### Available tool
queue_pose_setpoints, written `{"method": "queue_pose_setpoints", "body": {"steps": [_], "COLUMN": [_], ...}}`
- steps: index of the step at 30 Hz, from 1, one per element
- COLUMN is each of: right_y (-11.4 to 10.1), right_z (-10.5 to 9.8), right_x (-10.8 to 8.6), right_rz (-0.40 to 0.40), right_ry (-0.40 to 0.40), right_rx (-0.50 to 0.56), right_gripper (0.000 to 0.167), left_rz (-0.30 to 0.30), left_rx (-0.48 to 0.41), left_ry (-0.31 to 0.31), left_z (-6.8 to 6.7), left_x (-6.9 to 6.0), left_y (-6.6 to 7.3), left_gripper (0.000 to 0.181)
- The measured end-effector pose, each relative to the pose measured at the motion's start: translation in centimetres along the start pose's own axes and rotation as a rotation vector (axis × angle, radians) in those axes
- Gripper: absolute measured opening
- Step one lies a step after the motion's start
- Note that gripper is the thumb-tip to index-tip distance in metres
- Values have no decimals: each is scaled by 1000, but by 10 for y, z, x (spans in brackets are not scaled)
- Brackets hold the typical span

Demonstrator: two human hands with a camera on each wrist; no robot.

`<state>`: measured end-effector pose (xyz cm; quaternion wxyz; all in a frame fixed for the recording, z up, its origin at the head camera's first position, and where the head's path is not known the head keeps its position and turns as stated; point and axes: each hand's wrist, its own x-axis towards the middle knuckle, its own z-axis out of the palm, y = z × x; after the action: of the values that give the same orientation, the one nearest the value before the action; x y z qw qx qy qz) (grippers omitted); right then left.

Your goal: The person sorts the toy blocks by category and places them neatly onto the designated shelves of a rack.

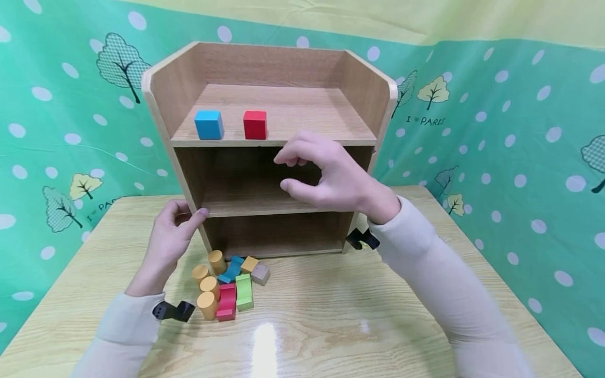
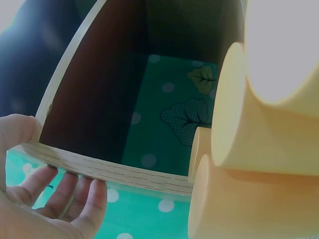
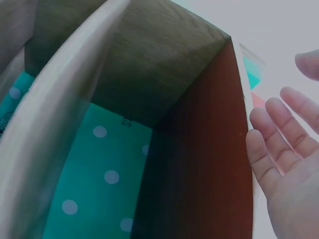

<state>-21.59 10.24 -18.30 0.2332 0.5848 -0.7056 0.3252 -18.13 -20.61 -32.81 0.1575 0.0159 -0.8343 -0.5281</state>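
A wooden shelf unit [image 1: 271, 210] stands in the middle of the table. My left hand [image 1: 171, 233] grips its left side panel; in the left wrist view the thumb is at the panel's front edge and the fingers [image 2: 89, 209] lie along the outside. On the top board sit a blue cube [image 1: 209, 125] and, to its right, a red cube [image 1: 255, 125]. Just right of the red cube and lower, in front of the middle opening, my right hand [image 1: 326, 173] hovers with thumb and fingers apart, holding nothing. The right wrist view shows its fingers [image 3: 286, 132] near a board's edge.
At the unit's lower left front lie several wooden cylinders [image 1: 208, 304], a blue curved block [image 1: 231, 269], a red curved block [image 1: 227, 302], a green curved block [image 1: 244, 292], an orange block [image 1: 249, 264] and a grey cube [image 1: 260, 273]. A patterned cloth [image 1: 520, 157] hangs behind the table [image 1: 359, 320].
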Motion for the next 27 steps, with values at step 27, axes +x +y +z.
{"method": "queue_pose_setpoints", "body": {"steps": [27], "right_y": [4], "right_z": [49], "right_x": [-40], "right_rz": [21], "right_ry": [-58], "right_rx": [114], "right_gripper": [23], "left_rz": [11], "left_rx": [11], "left_ry": [-3], "left_z": [0], "left_x": [-1], "left_y": [0], "left_gripper": [50]}}
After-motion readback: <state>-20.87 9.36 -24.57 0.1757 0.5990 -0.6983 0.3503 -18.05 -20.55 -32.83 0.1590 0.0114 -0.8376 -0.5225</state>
